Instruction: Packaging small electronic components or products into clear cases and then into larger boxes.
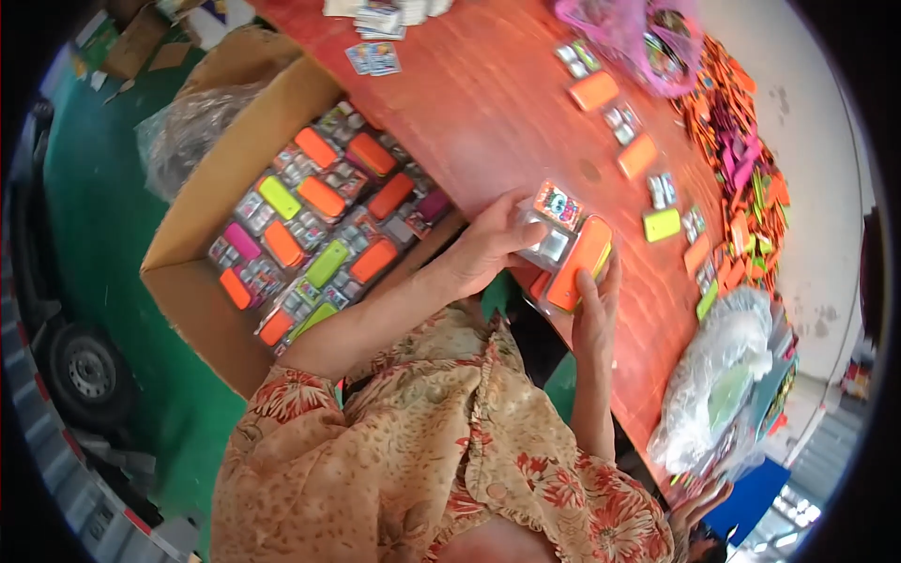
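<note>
Both hands hold a clear plastic pack [556, 246] above the near edge of the red table. An orange rounded case [581, 263] sits in its right part, and a small printed card [557, 205] shows at its top. My left hand [496, 242] grips the pack's left side, thumb across the clear front. On the other side my right hand [597, 305] has its thumb on the orange case and its fingers behind. Another orange piece partly shows under the pack; what it belongs to is hidden.
Left of me stands an open cardboard box [188, 235] filled with similar packs. On the red table [469, 113] lie a row of packs, printed cards [374, 58], a pink bag [657, 47], a heap of colourful pieces [741, 188] and a clear plastic bag [713, 385]. Another person's hand [699, 502] shows lower right.
</note>
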Tool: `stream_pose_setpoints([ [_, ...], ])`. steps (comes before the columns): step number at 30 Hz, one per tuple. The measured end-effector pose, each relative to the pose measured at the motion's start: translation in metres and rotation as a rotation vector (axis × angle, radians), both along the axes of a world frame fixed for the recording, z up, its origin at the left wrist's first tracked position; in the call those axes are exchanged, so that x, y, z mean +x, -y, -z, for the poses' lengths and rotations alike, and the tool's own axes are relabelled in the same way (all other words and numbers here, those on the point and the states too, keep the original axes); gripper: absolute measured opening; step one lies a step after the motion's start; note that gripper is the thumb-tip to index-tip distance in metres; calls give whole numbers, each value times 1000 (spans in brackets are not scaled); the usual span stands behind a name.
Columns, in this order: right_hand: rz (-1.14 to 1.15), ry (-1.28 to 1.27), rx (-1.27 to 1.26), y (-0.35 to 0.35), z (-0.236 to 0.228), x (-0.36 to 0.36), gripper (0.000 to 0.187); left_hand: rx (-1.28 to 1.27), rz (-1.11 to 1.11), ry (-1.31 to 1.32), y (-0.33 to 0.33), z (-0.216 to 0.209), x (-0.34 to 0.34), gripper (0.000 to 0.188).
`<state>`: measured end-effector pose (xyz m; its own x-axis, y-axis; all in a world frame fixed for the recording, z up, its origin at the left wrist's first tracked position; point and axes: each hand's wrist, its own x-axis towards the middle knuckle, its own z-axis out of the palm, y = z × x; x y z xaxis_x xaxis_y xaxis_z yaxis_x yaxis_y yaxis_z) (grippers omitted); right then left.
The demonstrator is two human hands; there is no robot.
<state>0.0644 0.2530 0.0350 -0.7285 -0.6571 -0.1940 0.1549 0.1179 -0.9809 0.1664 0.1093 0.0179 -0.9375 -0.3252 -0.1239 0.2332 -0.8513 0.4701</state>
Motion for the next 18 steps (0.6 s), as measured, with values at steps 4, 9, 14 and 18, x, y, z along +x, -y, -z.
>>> stream_pose_setpoints([
  [4,-190,35,-55,49,-2,28,74,67,-301,-74,11,7,45,65],
  [9,-411,26,-65,114,16,84,62,23,-829,184,26,26,94,58],
  [14,-583,125,-44,159,54,149,80,246,-874,249,46,55,174,41],
  [18,-832,193,23,183,89,191,87,258,-962,280,54,85,228,37],
])
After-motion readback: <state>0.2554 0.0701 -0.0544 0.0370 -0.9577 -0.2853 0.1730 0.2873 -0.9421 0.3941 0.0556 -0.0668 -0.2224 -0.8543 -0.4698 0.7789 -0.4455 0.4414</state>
